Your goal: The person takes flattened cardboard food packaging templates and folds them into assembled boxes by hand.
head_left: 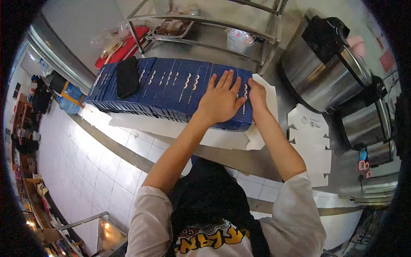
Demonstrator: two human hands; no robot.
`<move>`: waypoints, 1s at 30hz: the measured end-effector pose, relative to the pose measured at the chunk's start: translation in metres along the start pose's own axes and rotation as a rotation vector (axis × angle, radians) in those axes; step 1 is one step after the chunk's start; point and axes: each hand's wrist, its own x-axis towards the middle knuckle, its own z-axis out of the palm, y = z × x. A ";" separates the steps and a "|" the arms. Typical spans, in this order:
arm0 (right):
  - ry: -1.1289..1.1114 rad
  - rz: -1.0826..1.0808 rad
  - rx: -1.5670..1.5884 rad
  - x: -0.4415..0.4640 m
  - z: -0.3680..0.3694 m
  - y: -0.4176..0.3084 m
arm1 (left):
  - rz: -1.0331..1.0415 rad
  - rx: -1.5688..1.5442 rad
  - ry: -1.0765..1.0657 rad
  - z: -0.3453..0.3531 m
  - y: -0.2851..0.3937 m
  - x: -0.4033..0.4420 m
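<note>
A long row of dark blue cardboard pieces point(171, 88), packed side by side with white scalloped marks along the top, lies on the steel table. My left hand point(220, 98) rests flat on top near its right end, fingers spread. Against that end presses my right hand point(258, 97), its fingers lying along the end face and partly hidden. Neither hand is wrapped around anything. A black phone point(127, 77) sits on the left part of the row. White cardboard point(205, 138) shows beneath the blue pieces.
Behind the row stands a metal rack point(201, 19) with a tray of packaged food point(173, 28) and a red item point(124, 49). Large steel pots point(314, 64) stand at the right, near another white cardboard sheet point(310, 145). Blue water bottles point(70, 98) are on the left.
</note>
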 end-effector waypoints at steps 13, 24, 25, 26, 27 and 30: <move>-0.159 0.017 0.373 -0.077 -0.032 0.068 | -0.040 -0.050 0.028 0.004 -0.001 0.001; -0.004 -0.012 0.367 -0.105 -0.017 0.092 | -0.053 -0.046 0.013 0.003 0.000 0.002; -0.003 -0.016 0.369 -0.104 -0.016 0.095 | -0.059 -0.052 0.007 0.003 0.000 0.001; -0.003 -0.020 0.371 -0.104 -0.016 0.099 | -0.058 -0.052 0.002 0.002 0.000 0.000; -0.021 -0.071 0.336 -0.105 -0.015 0.096 | -0.050 -0.037 -0.010 0.001 -0.001 0.000; -0.137 -0.039 0.460 -0.118 -0.019 0.069 | -0.013 -0.047 -0.028 -0.004 0.000 -0.002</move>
